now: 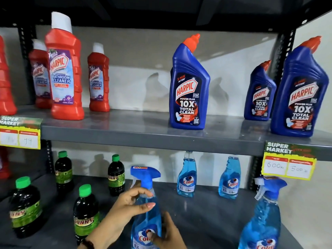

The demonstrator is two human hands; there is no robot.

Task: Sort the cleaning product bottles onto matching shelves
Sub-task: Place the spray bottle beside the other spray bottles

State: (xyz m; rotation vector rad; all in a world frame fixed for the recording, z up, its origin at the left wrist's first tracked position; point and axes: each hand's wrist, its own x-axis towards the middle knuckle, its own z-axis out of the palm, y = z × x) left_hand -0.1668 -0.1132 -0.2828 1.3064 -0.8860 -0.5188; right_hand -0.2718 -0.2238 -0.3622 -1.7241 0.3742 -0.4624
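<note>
A blue Colin spray bottle (145,214) stands at the front of the lower shelf (206,211). My left hand (125,207) curls around its neck just under the trigger head. My right hand (168,234) rests on its label from the right, thumb on the front. Other Colin sprays stand further back (186,178), (230,178) and at the front right (264,218). Dark bottles with green caps (86,212) stand on the lower shelf's left half. On the upper shelf (143,126) stand red Harpic bathroom cleaners (64,69) at the left and blue Harpic bottles (188,83), (300,90) at the right.
Price tags marked SUPER MARKET hang on the shelf edges at the left (19,132) and the right (289,160). Black perforated uprights (285,51) frame the rack. More red bottles (5,78) stand in the rack to the left.
</note>
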